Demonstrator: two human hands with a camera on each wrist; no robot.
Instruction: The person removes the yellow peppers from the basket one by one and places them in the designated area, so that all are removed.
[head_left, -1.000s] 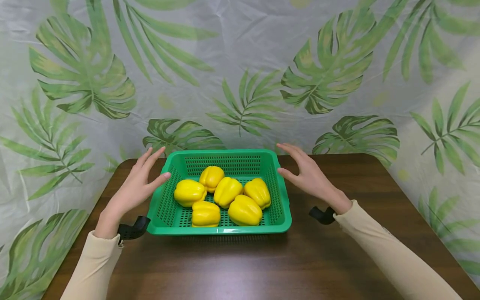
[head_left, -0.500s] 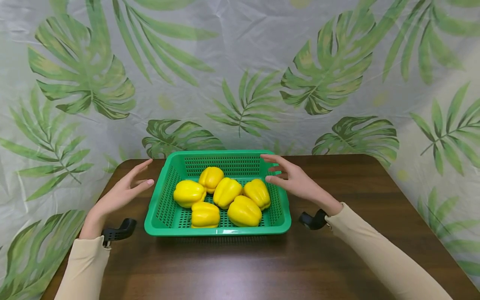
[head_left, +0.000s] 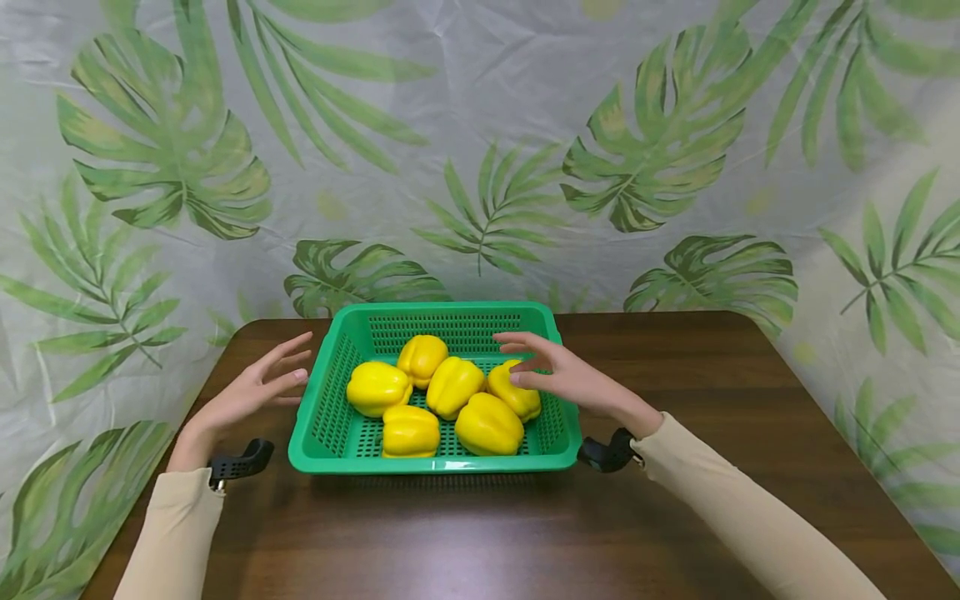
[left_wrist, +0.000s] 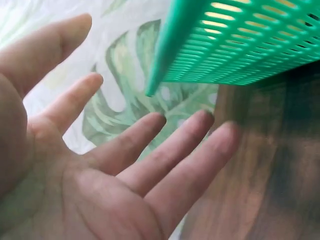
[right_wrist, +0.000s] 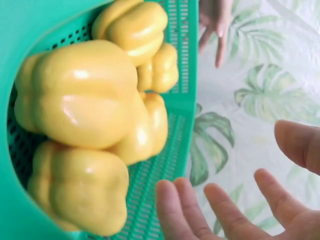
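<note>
Several yellow bell peppers [head_left: 489, 425] lie in a green perforated plastic basket [head_left: 435, 466]. My right hand [head_left: 566, 377] hovers over the basket's right side, its fingers loosely bent and holding nothing. In the head view its fingertips overlap the rightmost pepper [head_left: 523, 406]. Just outside the left wall is my left hand [head_left: 251, 392], fingers spread and palm towards the basket. The left wrist view shows that bare palm [left_wrist: 110, 175] below the basket's slotted side [left_wrist: 235, 60]. Seen from the right wrist, the fingers [right_wrist: 225, 207] are spread beside the peppers, with a gap between.
The basket stands on a dark brown wooden table [head_left: 465, 533], near its back edge. Behind hangs a pale cloth [head_left: 510, 100] printed with green leaves. A black wrist mount [head_left: 242, 461] sits on the left wrist, another mount [head_left: 606, 452] on the right.
My right hand has moved left and slightly towards me, from beside the basket's right rim to above the peppers inside. The left hand has drawn back a little from the left rim.
</note>
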